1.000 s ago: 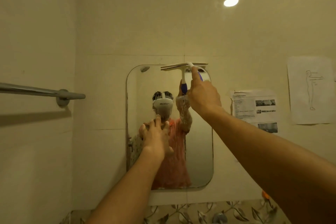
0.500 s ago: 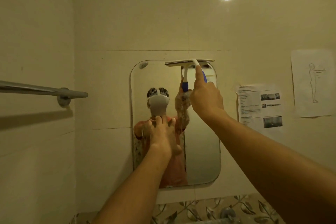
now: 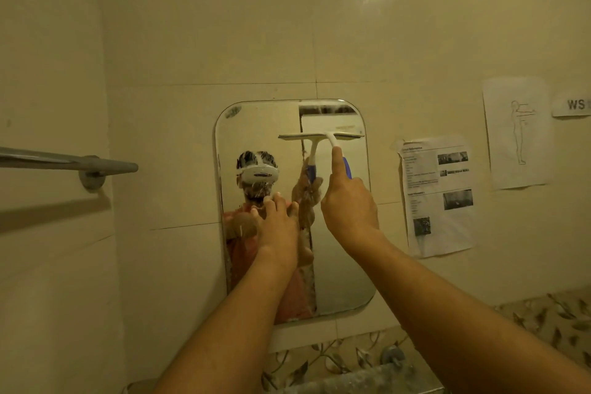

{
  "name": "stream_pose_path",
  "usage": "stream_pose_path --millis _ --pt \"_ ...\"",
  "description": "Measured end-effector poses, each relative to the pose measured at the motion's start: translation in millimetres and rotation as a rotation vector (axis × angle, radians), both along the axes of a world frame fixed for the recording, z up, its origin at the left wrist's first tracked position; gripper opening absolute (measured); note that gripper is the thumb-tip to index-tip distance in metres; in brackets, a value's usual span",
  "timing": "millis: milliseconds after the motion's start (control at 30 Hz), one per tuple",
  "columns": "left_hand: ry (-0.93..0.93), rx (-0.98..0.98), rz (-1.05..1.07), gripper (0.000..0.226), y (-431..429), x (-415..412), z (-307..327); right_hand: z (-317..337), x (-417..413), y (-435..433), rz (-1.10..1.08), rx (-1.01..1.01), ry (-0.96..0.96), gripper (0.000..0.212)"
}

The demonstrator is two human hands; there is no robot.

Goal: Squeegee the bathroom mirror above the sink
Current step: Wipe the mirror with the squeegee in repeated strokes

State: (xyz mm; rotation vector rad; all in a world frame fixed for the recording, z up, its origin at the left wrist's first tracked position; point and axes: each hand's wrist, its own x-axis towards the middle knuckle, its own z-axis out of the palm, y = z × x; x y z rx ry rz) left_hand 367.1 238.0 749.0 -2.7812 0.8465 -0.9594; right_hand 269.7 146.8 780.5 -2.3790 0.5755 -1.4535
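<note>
A rounded rectangular mirror (image 3: 342, 265) hangs on the beige tiled wall. A white squeegee (image 3: 321, 136) with a blue handle lies flat against its upper right part, blade level. My right hand (image 3: 347, 205) grips the handle, forefinger stretched up along the neck. A cleaner strip of glass shows above the blade. My left hand (image 3: 277, 223) presses its spread fingers on the mirror's middle, left of the squeegee. The mirror reflects both arms and a person in an orange top.
A metal towel bar (image 3: 96, 166) juts from the left wall. Two paper sheets (image 3: 438, 195) and a small label (image 3: 572, 104) are stuck on the wall right of the mirror. A leaf-patterned tile band (image 3: 543, 313) and a tap fitting (image 3: 391, 357) lie below.
My right hand has drawn the squeegee down from the mirror's top edge, leaving a wiped strip above the blade. My left hand stays pressed on the glass.
</note>
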Motion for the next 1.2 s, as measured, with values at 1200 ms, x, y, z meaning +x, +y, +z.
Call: stream_pose_path --millis 1200 --pt "0.01 -0.032 -0.045 0.107 1 -8 -2 61 -28 -7 -0.083 -0.011 0.015 0.063"
